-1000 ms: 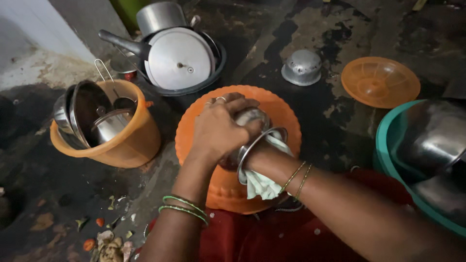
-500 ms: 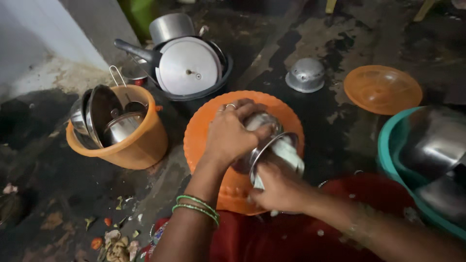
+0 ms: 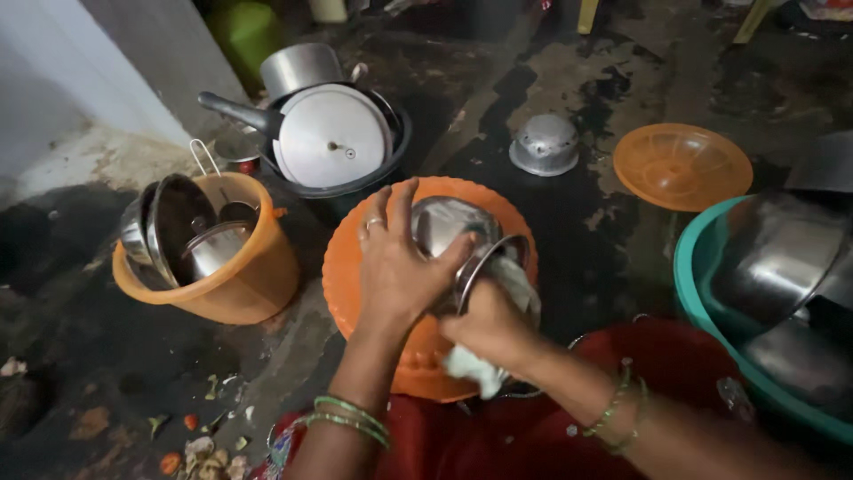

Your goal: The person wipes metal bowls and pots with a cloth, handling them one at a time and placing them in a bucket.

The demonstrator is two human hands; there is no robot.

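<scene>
Since the earlier frame, my left hand [image 3: 395, 267] has spread its fingers wider over the small round steel bowl [image 3: 453, 233], held tilted above the orange plastic basin [image 3: 355, 276]. My right hand [image 3: 489, 324] is closed on a wet white cloth [image 3: 484, 369] at the rim. Risk: the wet steel may slip from so open a hold and drop onto the basin or the dark wet floor [image 3: 569, 231].

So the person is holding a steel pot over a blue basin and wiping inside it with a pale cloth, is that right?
Not quite. The head view shows the basin under the steel pot is orange, not blue. The rest holds: the left hand grips the pot's outside while the right hand works a pale cloth inside it.
</scene>
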